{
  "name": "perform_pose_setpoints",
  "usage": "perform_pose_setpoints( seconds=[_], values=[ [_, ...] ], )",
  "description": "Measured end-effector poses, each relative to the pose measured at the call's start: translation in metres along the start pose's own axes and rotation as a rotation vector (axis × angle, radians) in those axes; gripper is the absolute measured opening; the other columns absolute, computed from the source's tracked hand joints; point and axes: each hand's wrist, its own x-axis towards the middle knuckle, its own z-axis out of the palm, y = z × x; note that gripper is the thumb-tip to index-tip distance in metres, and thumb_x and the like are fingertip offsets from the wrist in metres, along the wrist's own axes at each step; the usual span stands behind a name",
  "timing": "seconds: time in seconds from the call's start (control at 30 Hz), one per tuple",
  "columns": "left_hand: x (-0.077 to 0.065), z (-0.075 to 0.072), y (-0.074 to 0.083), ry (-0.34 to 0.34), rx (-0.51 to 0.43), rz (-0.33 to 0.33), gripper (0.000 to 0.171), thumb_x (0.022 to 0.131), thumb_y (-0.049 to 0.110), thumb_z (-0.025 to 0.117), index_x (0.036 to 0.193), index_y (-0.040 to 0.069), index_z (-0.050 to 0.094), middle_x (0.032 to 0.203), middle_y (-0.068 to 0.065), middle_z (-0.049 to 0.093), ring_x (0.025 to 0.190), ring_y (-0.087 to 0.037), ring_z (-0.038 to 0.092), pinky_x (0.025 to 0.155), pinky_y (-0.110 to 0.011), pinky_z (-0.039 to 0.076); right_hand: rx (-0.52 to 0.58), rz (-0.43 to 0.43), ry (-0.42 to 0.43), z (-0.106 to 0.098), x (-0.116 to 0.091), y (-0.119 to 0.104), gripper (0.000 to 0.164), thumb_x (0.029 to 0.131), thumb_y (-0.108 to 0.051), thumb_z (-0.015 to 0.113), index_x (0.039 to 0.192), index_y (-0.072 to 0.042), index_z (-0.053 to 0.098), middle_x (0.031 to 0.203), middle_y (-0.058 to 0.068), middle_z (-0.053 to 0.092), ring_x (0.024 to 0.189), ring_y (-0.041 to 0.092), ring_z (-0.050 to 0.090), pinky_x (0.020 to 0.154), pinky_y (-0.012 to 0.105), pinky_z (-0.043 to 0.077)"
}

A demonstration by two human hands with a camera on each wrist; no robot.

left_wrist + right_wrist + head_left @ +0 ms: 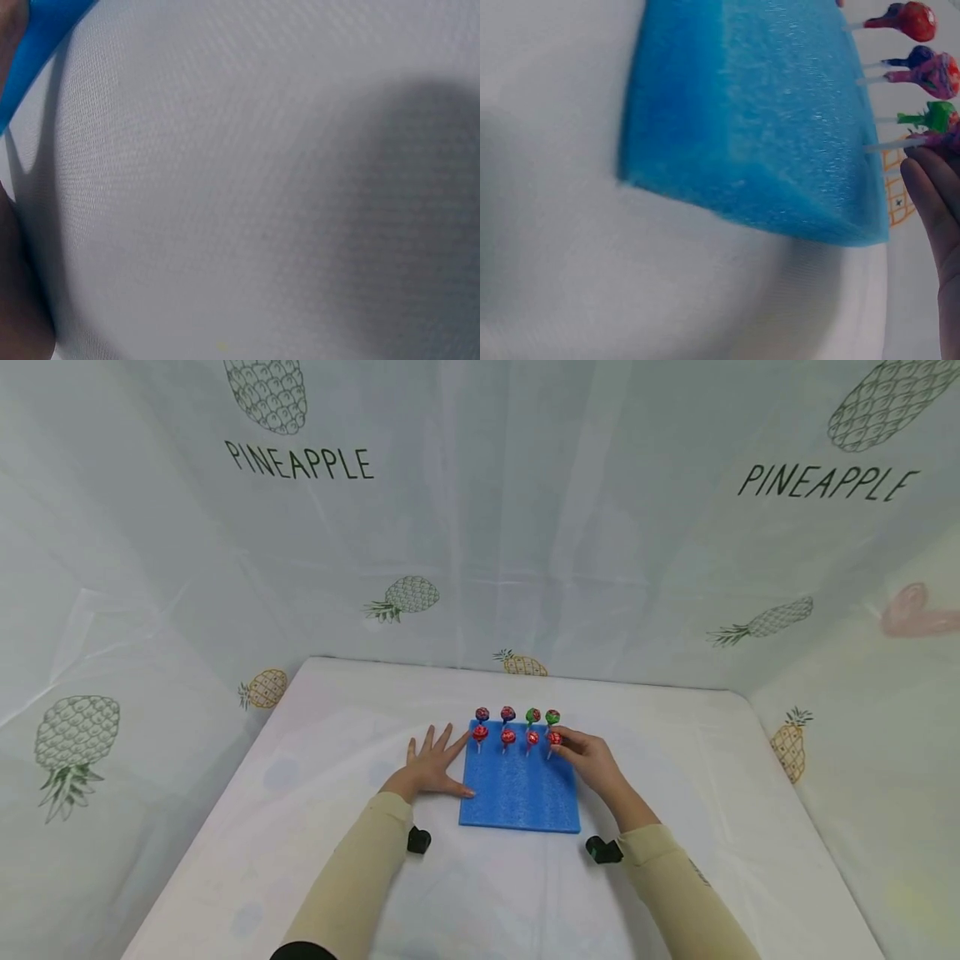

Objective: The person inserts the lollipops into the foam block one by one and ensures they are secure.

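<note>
A blue foam board lies flat on the white table. Lollipops stand upright in it by their sticks, in two rows near its far edge. The far row has dark blue-and-red wrappers on the left and green ones on the right; the near row is red. With thumb and fingertips, my right hand pinches the red lollipop at the near row's right end, its stick standing at the foam. My left hand rests spread at the board's left side, thumb on its edge.
White patterned cloth hangs behind the table and along both sides. The tabletop extends around the board on every side. Small black devices sit at both wrists. Only tabletop, a board corner and parts of the hand show in the left wrist view.
</note>
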Motion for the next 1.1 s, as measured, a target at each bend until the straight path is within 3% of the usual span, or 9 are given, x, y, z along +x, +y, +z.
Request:
perform_pose_setpoints(
  seconds=[0.37,0.53,0.7,1.0,1.1],
  values=[
    [-0.004,-0.008,0.006,-0.004,0.035,0.012,0.115,0.070,0.070,0.072,0.158,0.028,0.011,0.163,-0.011,-0.003,0.145,-0.040,-0.015,0.108,-0.065,-0.011,-0.039,-0.066,0.038,0.005,0.000,0.007,0.040,0.097,-0.019,0.063,0.133,-0.001,0.059,0.116,0.019,0.067,0.107,0.035,0.064,0.088,0.045,0.052],
    [-0.004,-0.007,0.006,-0.004,0.025,0.007,0.115,0.070,0.071,0.072,0.158,0.028,0.012,0.163,-0.011,-0.001,0.145,-0.041,-0.013,0.108,-0.066,-0.009,-0.031,-0.042,0.054,0.008,0.000,0.011,0.040,0.097,-0.020,0.062,0.133,-0.002,0.059,0.118,0.020,0.066,0.111,0.036,0.062,0.090,0.047,0.050],
    [-0.003,0.000,0.005,-0.033,0.034,-0.010,0.116,0.069,0.074,0.069,0.158,0.031,0.009,0.163,-0.009,-0.005,0.145,-0.038,-0.017,0.108,-0.064,-0.011,0.058,0.025,0.051,0.013,-0.003,0.018,0.039,0.098,-0.020,0.061,0.133,-0.004,0.060,0.117,0.018,0.067,0.106,0.033,0.064,0.090,0.045,0.051],
    [0.002,0.002,0.003,-0.012,0.015,-0.006,0.117,0.068,0.072,0.073,0.158,0.030,0.011,0.163,-0.009,-0.004,0.145,-0.039,-0.017,0.107,-0.065,-0.013,0.157,0.038,0.050,0.020,-0.002,0.021,0.040,0.097,-0.025,0.062,0.134,-0.011,0.059,0.119,0.015,0.065,0.109,0.031,0.062,0.094,0.047,0.048],
    [0.007,0.006,-0.002,-0.009,0.038,-0.022,0.119,0.066,0.074,0.072,0.157,0.035,0.006,0.163,-0.006,-0.007,0.144,-0.037,-0.020,0.107,-0.064,-0.014,0.184,0.043,0.047,0.022,-0.001,0.022,0.040,0.098,-0.025,0.062,0.135,-0.012,0.058,0.124,0.017,0.062,0.115,0.034,0.058,0.097,0.049,0.045]
  ],
)
